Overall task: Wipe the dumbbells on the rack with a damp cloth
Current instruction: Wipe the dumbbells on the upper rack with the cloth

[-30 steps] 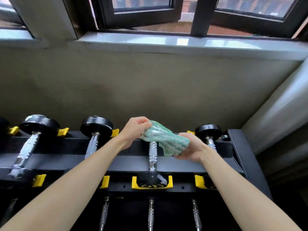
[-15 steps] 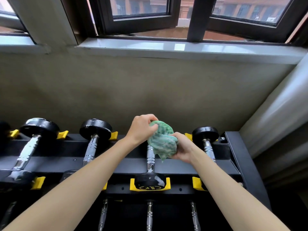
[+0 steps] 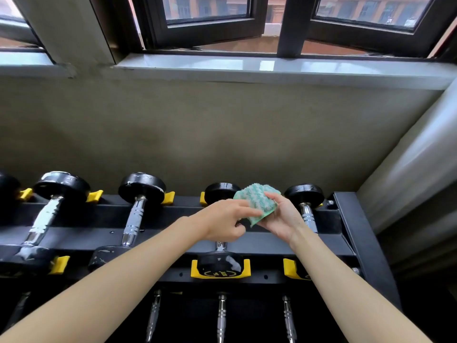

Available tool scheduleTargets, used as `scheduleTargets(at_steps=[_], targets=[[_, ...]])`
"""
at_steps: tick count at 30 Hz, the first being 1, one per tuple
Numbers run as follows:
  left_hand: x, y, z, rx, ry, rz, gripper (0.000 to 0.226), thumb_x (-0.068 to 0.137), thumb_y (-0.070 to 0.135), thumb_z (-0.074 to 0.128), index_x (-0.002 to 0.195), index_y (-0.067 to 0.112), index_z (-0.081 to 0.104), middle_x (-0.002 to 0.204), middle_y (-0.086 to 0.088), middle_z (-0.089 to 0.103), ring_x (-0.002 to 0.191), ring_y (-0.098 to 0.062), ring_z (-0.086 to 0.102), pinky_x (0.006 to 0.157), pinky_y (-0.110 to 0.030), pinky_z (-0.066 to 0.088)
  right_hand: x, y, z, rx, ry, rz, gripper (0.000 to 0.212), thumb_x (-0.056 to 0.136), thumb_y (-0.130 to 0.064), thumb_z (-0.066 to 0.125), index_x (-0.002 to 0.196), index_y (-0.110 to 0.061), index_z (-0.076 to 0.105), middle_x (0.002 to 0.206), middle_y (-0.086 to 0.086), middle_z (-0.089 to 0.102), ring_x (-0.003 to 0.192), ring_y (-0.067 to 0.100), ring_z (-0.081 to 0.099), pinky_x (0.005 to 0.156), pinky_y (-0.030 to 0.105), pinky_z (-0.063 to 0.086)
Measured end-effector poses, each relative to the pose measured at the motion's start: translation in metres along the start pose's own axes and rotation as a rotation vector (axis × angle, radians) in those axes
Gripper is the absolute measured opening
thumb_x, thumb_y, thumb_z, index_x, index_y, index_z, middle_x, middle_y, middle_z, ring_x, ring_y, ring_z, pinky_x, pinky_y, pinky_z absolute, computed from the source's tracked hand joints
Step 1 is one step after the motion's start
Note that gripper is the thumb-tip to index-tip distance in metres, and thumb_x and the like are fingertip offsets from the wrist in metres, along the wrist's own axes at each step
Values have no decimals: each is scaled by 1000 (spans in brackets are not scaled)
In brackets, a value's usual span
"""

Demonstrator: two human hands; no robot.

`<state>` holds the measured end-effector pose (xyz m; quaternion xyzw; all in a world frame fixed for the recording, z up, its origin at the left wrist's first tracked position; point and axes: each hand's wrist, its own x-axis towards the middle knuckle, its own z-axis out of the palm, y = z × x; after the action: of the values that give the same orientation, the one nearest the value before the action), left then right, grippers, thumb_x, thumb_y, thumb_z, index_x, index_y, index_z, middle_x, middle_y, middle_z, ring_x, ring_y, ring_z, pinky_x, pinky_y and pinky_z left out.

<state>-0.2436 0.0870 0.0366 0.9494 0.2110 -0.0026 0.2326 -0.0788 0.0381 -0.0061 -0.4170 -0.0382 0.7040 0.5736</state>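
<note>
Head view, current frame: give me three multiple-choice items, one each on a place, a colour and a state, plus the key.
1. The cloth is held above:
A) the far-left dumbbell
B) the second dumbbell from the right end of the rack
C) the windowsill

2. The rack's cradles are:
A) yellow
B) red
C) blue

3. The cloth is:
A) spread flat on a handle
B) hanging off the rack
C) bunched in the right hand

Key:
1 B, that dumbbell's handle passes beneath the cloth.
2 A, every visible cradle is yellow.
3 C, the right hand's fingers curl round the wad.
</note>
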Motion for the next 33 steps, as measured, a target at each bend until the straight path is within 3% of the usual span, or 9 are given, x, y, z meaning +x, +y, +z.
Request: scheduleTargets(at_steps=[3, 6, 9, 12, 15, 19, 22, 28, 33], targets=[[-2, -6, 2, -180, 262, -96, 46, 82, 4, 42, 123, 12, 60, 96, -5, 64, 89, -16, 57, 78, -20, 41, 1, -2, -9, -69, 45, -9, 32, 91, -17, 45, 119, -7, 57, 109, 14, 67, 96, 26, 63, 82, 41, 51], [-5, -17, -2, -365, 421, -379, 45, 82, -8, 39, 117, 10, 60, 80, 1, 64, 74, -19, 60, 72, -21, 45, 4, 0, -18, -408, 175, 22, 30, 89, -13, 53, 118, -8, 54, 105, 13, 66, 86, 25, 64, 70, 36, 53], [-14, -36, 1, -444, 473, -606, 46, 82, -6, 36, 122, 10, 52, 78, 1, 65, 74, -19, 63, 84, -31, 50, 6, 8, -26, -769, 304, 3, 25, 87, -11, 61, 111, -8, 53, 104, 12, 63, 81, 23, 63, 66, 33, 53], [-27, -44, 12, -497, 361, -735, 38, 86, -3, 37, 120, 7, 51, 83, -3, 62, 76, -20, 58, 83, -35, 51, 8, 22, -31, -984, 385, 47, 37, 87, -14, 60, 121, -4, 48, 114, 14, 59, 98, 27, 60, 82, 37, 50], [-41, -44, 22, -462, 122, -747, 29, 87, 0, 44, 111, 8, 58, 99, -6, 64, 87, -17, 55, 77, -26, 45, 3, 45, -31, -1030, 471, 108, 74, 86, -18, 62, 141, -1, 16, 131, 17, 47, 115, 30, 52, 83, 35, 45], [-60, -42, 34, -455, -52, -695, 28, 83, -2, 48, 100, 13, 65, 101, -3, 66, 92, -13, 58, 77, -20, 42, -10, 71, -37, -1166, 557, -50, 34, 79, -19, 68, 107, -14, 50, 106, 10, 59, 101, 27, 58, 81, 35, 46], [-71, -43, 42, -473, -107, -660, 31, 79, -4, 49, 93, 16, 68, 94, 1, 66, 92, -13, 59, 77, -21, 44, -15, 73, -26, -1213, 546, -190, 26, 76, -19, 71, 101, -18, 67, 97, 7, 68, 100, 27, 62, 84, 37, 50], [-71, -54, 46, -572, -51, -652, 30, 80, -5, 50, 83, 17, 70, 83, 5, 64, 82, -7, 56, 64, -14, 42, 24, 54, 15, -1634, 429, -485, 34, 87, -17, 59, 120, -24, 64, 110, 5, 55, 104, 24, 54, 77, 26, 35], [-65, -63, 48, -640, -43, -699, 25, 80, -4, 57, 72, 16, 69, 76, 3, 65, 81, -10, 60, 66, -14, 45, 59, 57, 32, -1965, 346, -711, 29, 91, -15, 54, 118, -19, 63, 108, 9, 54, 101, 28, 48, 72, 31, 37]])
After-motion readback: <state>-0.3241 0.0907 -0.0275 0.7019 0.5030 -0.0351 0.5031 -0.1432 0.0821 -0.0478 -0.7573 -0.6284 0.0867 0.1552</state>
